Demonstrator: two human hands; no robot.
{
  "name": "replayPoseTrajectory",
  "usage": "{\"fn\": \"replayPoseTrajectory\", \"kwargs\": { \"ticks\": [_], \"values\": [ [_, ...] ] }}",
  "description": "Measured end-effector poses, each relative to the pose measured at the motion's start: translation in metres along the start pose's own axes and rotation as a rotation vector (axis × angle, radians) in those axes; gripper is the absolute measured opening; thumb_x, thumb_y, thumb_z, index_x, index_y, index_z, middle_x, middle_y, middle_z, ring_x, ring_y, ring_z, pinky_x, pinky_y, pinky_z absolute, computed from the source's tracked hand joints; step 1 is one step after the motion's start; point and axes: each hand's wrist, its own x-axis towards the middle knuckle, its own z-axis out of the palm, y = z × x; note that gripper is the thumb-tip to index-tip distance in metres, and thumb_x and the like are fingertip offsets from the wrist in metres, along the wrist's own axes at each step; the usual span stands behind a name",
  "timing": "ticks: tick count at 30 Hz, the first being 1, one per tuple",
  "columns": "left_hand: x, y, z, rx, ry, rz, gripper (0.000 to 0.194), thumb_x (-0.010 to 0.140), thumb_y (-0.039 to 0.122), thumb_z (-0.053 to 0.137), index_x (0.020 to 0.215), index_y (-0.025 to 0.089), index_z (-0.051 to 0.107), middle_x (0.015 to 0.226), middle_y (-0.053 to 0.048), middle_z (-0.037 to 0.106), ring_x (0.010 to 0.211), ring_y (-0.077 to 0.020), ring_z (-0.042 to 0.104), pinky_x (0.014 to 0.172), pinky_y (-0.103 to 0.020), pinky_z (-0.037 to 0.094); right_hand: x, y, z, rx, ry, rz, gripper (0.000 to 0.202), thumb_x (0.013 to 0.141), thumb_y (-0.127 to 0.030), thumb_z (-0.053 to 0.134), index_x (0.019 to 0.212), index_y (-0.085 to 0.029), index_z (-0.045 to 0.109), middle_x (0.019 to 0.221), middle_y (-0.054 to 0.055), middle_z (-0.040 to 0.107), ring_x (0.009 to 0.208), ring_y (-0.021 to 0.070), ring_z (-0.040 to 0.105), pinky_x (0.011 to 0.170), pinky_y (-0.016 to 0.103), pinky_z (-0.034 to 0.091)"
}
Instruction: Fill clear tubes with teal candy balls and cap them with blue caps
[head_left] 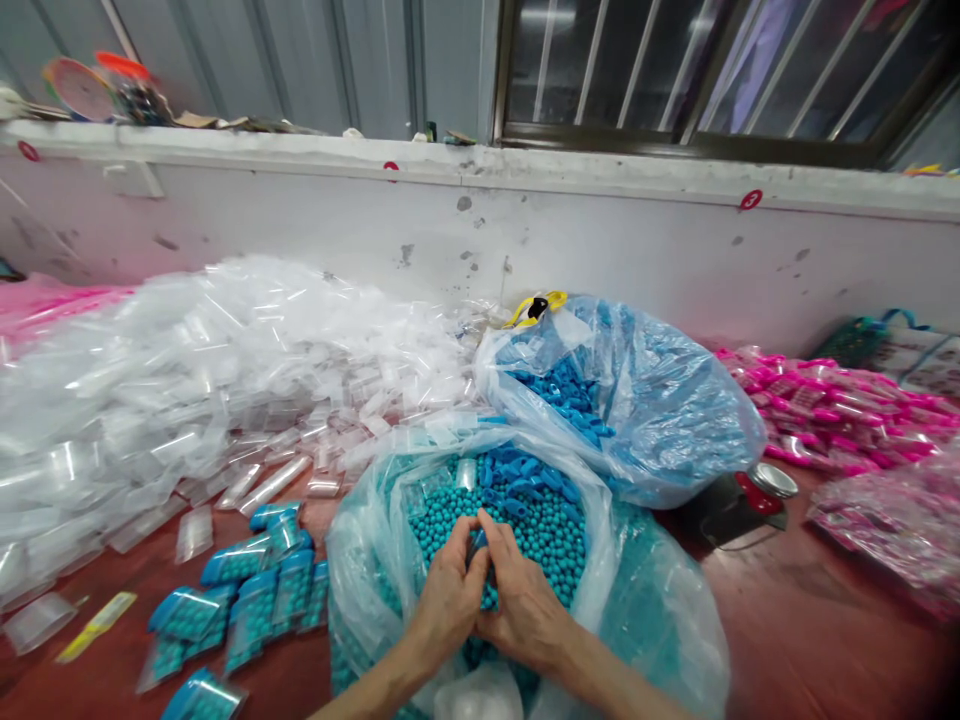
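Note:
Both hands meet over an open plastic bag full of teal beads, with loose blue caps on top. My left hand and my right hand have their fingertips together around a small blue piece, mostly hidden between them. A clear container lies on the beads behind the hands. Left of the bag, several clear packs with blue ends, filled with teal beads, lie on the red table.
A large pile of clear empty containers covers the left. Behind stands a bag of blue parts. Pink packs, a jar with a silver lid and crumpled plastic are at right. A yellow cutter lies front left.

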Motion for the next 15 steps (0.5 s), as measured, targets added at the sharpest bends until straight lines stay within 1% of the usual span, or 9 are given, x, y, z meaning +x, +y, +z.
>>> {"fn": "replayPoseTrajectory", "kwargs": {
  "ticks": [2,4,7,8,9,10,11,12,15],
  "values": [
    [-0.002,0.002,-0.029,0.164,0.025,-0.010,0.025,0.079,0.032,0.044,0.100,0.021,0.053,0.066,0.001,0.055,0.061,-0.0158,0.050,0.061,-0.025,0.038,0.002,-0.004,-0.008,0.018,-0.098,-0.003,0.092,0.065,-0.026,0.063,0.138,-0.018,0.007,0.136,0.016,0.027,0.112,0.0269,0.044,0.088,0.039,0.041],
    [-0.005,0.001,-0.067,0.395,0.123,-0.028,0.032,0.080,0.035,0.042,0.108,0.022,0.050,0.066,0.001,0.055,0.061,-0.0169,0.051,0.061,-0.026,0.039,0.002,-0.002,-0.016,0.011,-0.131,0.011,0.081,0.070,-0.026,0.060,0.137,-0.020,0.015,0.137,0.014,0.026,0.114,0.0260,0.043,0.090,0.038,0.039],
    [-0.008,-0.003,-0.120,0.826,0.284,-0.027,0.035,0.081,0.032,0.039,0.112,0.020,0.050,0.092,-0.006,0.060,0.079,-0.0218,0.055,0.072,-0.032,0.040,0.001,0.005,-0.024,0.004,-0.148,0.008,0.056,0.078,-0.022,0.050,0.131,-0.023,0.032,0.127,0.009,0.042,0.106,0.0216,0.050,0.086,0.033,0.042],
    [-0.008,-0.005,-0.131,0.986,0.346,-0.023,0.035,0.082,0.030,0.037,0.112,0.019,0.051,0.095,-0.009,0.060,0.083,-0.0239,0.055,0.074,-0.034,0.040,0.001,0.008,-0.025,-0.005,-0.152,-0.003,0.051,0.080,-0.021,0.048,0.129,-0.023,0.035,0.123,0.008,0.046,0.103,0.0208,0.051,0.084,0.032,0.043],
    [-0.007,-0.005,-0.138,1.123,0.390,-0.009,0.035,0.082,0.028,0.036,0.112,0.018,0.052,0.096,-0.010,0.059,0.085,-0.0252,0.054,0.075,-0.036,0.039,0.001,0.010,-0.025,-0.020,-0.155,-0.014,0.048,0.080,-0.021,0.047,0.127,-0.023,0.038,0.119,0.007,0.049,0.102,0.0205,0.052,0.083,0.031,0.043],
    [-0.005,-0.006,-0.139,1.230,0.412,0.016,0.035,0.083,0.027,0.035,0.111,0.017,0.052,0.095,-0.011,0.059,0.085,-0.0255,0.054,0.075,-0.036,0.039,0.001,0.011,-0.025,-0.038,-0.159,-0.025,0.045,0.081,-0.022,0.047,0.126,-0.022,0.040,0.116,0.007,0.051,0.100,0.0204,0.053,0.083,0.030,0.043],
    [-0.002,-0.007,-0.136,1.305,0.404,0.051,0.034,0.084,0.025,0.033,0.111,0.017,0.053,0.091,-0.010,0.060,0.084,-0.0246,0.054,0.074,-0.035,0.039,0.002,0.012,-0.025,-0.057,-0.164,-0.036,0.042,0.082,-0.022,0.046,0.124,-0.021,0.042,0.113,0.007,0.053,0.099,0.0204,0.053,0.083,0.030,0.043],
    [0.003,-0.007,-0.128,1.348,0.361,0.090,0.033,0.085,0.023,0.032,0.109,0.018,0.054,0.088,-0.009,0.060,0.081,-0.0228,0.054,0.073,-0.032,0.040,0.003,0.012,-0.025,-0.074,-0.170,-0.048,0.040,0.082,-0.023,0.046,0.122,-0.021,0.045,0.109,0.007,0.055,0.098,0.0203,0.054,0.083,0.030,0.042],
    [0.029,-0.015,-0.092,1.405,0.138,0.212,0.030,0.084,0.015,0.032,0.100,0.022,0.057,0.080,-0.005,0.060,0.072,-0.0178,0.055,0.065,-0.026,0.040,0.004,0.011,-0.024,-0.104,-0.194,-0.078,0.034,0.083,-0.024,0.045,0.117,-0.019,0.050,0.101,0.007,0.059,0.095,0.0195,0.055,0.082,0.028,0.042]
  ]
}}
